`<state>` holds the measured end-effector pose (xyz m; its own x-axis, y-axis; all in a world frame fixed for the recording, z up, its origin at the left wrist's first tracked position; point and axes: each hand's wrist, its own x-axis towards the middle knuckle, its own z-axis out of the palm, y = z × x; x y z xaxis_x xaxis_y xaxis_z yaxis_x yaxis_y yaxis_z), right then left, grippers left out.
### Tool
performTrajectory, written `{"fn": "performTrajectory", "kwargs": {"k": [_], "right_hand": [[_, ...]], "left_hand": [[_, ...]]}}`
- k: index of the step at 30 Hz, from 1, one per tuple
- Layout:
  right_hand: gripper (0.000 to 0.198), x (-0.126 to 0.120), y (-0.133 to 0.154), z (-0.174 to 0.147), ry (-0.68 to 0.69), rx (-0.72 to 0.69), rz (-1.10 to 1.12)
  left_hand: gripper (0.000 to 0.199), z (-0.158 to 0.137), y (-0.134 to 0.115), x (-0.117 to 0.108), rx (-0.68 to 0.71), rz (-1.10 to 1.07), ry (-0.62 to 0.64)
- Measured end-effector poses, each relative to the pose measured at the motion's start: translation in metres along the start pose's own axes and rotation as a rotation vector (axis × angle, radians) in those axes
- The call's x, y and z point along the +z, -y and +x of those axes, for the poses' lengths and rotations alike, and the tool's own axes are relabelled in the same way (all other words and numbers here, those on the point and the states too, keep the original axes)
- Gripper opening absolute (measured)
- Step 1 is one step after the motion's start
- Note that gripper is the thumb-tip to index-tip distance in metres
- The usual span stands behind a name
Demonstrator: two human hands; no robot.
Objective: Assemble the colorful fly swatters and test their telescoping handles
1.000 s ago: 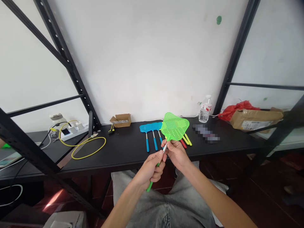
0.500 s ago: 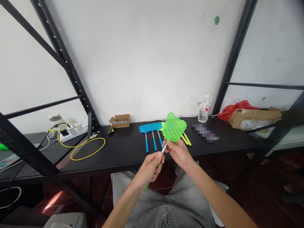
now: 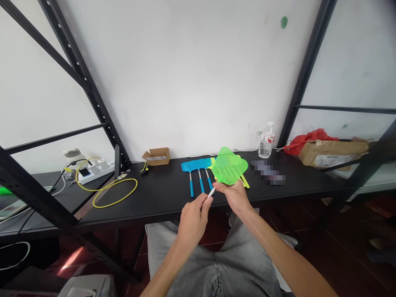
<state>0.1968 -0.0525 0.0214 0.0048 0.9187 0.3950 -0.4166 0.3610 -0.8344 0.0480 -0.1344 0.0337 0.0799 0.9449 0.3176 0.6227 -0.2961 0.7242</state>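
A green fly swatter (image 3: 229, 166) with a perforated head and a metal shaft is held up in front of the desk's edge. My left hand (image 3: 194, 218) is closed around its lower part, hiding the handle. Just below the swatter's head, my right hand (image 3: 235, 195) grips the neck between thumb and fingers. Behind, several blue fly swatters (image 3: 192, 166) lie side by side on the desk, their handles toward me. Yellow-green fly swatters (image 3: 245, 181) lie partly covered by the green head.
On the black desk (image 3: 161, 194) are a small open cardboard box (image 3: 157, 156), a yellow-black cutter (image 3: 144, 168), a looped yellow cable (image 3: 136, 189) and a power strip (image 3: 95, 171). A water bottle (image 3: 266, 141) and a larger carton (image 3: 334, 153) stand right. Black metal posts (image 3: 305, 78) flank the desk.
My left hand has turned over, its back now facing up, and shifted slightly left along the swatter. The green head has tilted to the right. The swatters on the desk lie as before.
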Motion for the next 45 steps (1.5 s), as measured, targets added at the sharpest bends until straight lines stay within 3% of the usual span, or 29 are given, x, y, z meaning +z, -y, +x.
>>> {"fn": "performTrajectory", "kwargs": {"k": [3,5,8,11,13,17,22,33,40,45], "right_hand": [[0.024,-0.004,0.0,0.006,-0.115,0.0,0.05],[0.025,-0.007,0.002,0.01,-0.165,0.011,0.101],[0.027,-0.012,0.006,0.014,-0.152,0.033,0.181],[0.026,-0.016,0.005,0.013,-0.104,0.053,0.207],[0.026,-0.018,0.002,0.012,-0.094,0.077,0.216],[0.024,-0.014,-0.006,0.009,-0.102,0.131,0.259],[0.022,-0.004,-0.007,0.0,-0.046,0.2,0.25],[0.022,-0.001,-0.001,-0.004,-0.014,0.217,0.306],[0.024,0.004,-0.004,-0.01,0.07,0.3,0.375],[0.021,0.007,0.0,-0.014,0.202,0.271,0.274]], "left_hand": [[0.033,-0.002,0.001,0.001,-0.062,0.262,-0.105],[0.034,-0.001,0.001,-0.003,-0.063,0.224,-0.096],[0.042,0.004,0.003,-0.015,-0.068,-0.123,0.141],[0.047,0.008,0.005,-0.026,-0.224,-0.434,0.482],[0.046,0.01,0.004,-0.028,-0.243,-0.473,0.541],[0.041,0.009,0.002,-0.021,-0.08,-0.366,0.366],[0.041,0.009,0.003,-0.015,0.003,-0.25,0.202],[0.04,0.006,-0.005,-0.013,0.034,-0.157,0.147],[0.039,0.006,-0.008,-0.018,0.031,-0.178,0.154],[0.038,0.006,-0.009,-0.019,0.055,-0.171,0.136]]}}
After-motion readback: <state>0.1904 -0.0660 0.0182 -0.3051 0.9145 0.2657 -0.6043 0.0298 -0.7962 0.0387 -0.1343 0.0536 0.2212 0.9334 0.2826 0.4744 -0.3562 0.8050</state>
